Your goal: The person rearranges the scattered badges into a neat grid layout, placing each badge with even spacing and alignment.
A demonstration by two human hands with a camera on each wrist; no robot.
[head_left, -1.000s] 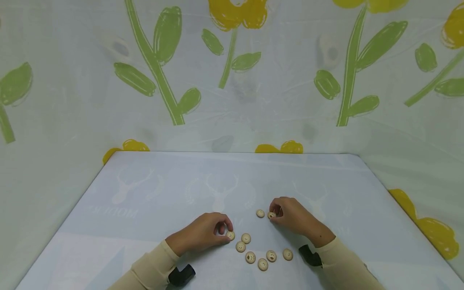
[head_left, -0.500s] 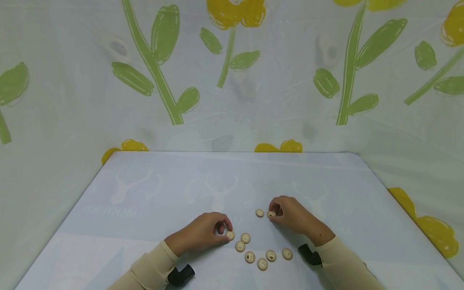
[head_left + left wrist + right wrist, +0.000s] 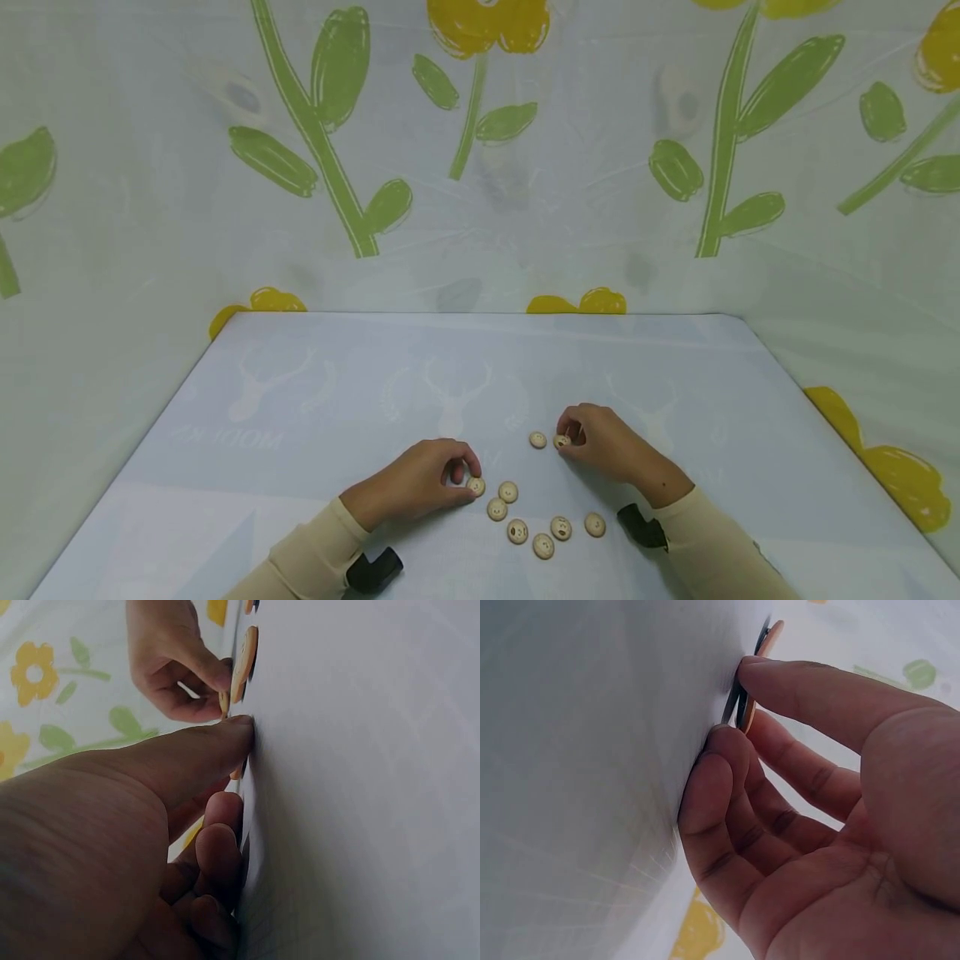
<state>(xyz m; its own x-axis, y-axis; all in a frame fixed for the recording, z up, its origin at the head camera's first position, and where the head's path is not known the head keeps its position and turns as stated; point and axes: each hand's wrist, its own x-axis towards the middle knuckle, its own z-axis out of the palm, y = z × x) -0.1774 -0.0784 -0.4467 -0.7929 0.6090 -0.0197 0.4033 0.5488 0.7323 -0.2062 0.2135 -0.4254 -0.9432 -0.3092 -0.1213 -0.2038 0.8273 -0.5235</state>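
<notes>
My left hand (image 3: 420,479) pinches a small round wooden disc (image 3: 476,487) with a printed face between thumb and index finger, low at the tabletop. In the left wrist view the thumb (image 3: 217,746) hides most of that disc. Farther back and to the right, my right hand (image 3: 607,443) holds a similar disc (image 3: 562,442) by its edge. The right wrist view shows this disc's rim (image 3: 749,718) between thumb and index finger, the other fingers curled against the table. Just left of it lies a loose face disc (image 3: 537,440).
Several more face discs lie in a curved row between the hands, from one disc (image 3: 507,492) near my left fingertips round to another (image 3: 595,524) by the right wrist. The pale table (image 3: 337,367) ends at a flower-print cloth (image 3: 570,233) behind.
</notes>
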